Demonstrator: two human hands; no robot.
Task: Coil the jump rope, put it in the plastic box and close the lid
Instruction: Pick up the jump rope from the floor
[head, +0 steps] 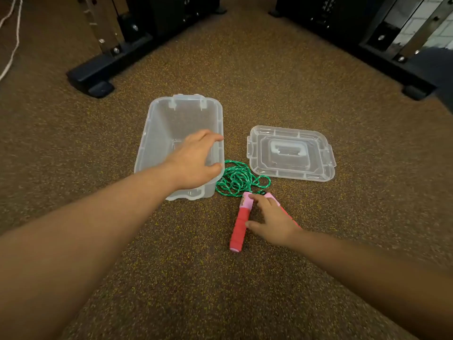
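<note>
A clear plastic box (157,133) stands open on the speckled brown floor, nothing inside it. Its clear lid (316,168) lies flat to the right, handle side up. Between them the green jump rope (239,180) lies in a loose tangle against the box's near right corner. Its two red and pink handles point toward me; one handle (241,222) is in full view, the other is mostly under my right hand (274,222), whose spread fingers touch both. My left hand (198,160) hovers over the box's right rim, fingers apart, holding nothing.
Black bases of gym frames (107,67) stand at the back left and at the back right (397,62). A white cord (12,45) hangs at the far left. Bare rubber floor (220,290) lies in front of me.
</note>
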